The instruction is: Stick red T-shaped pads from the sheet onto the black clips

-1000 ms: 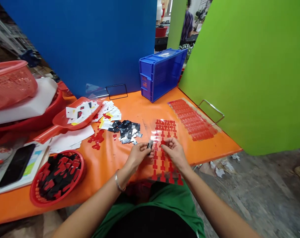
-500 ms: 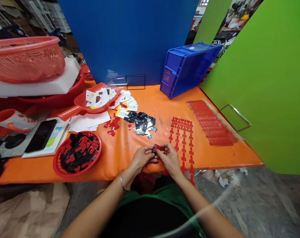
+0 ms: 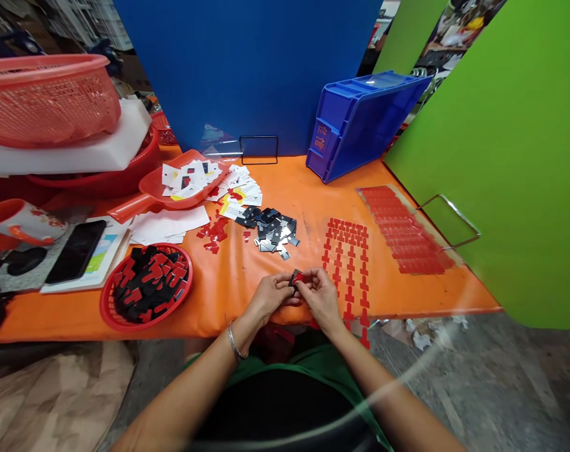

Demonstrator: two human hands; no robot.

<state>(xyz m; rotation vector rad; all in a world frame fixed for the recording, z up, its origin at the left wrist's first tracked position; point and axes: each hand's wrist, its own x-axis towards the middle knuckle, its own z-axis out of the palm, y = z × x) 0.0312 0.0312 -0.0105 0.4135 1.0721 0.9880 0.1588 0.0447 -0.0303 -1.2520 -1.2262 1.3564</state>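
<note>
Near the front edge of the orange table [image 3: 228, 276], my left hand [image 3: 272, 295] pinches a small black piece [image 3: 292, 281]. My right hand [image 3: 321, 296] has its thumb and fingers closed on a small red piece [image 3: 299, 277], which lies against the black one. Just beyond my hands is a pile of black and silvery pieces [image 3: 275, 231]. Rows of red T-shaped pieces [image 3: 349, 263] lie to the right of my right hand. A red basket [image 3: 107, 307] at the left holds black and red pieces.
An orange-red dustpan [image 3: 148, 182] holds white cards. Left of it are a phone [image 3: 76, 251], a mug [image 3: 26, 221] and stacked baskets [image 3: 49, 103]. A blue crate [image 3: 334, 135] stands at the back, and a red sheet [image 3: 400, 232] lies at the right.
The camera view has shifted slightly. Both hands keep nearly the same place and grip, with the red piece still against the black one.
</note>
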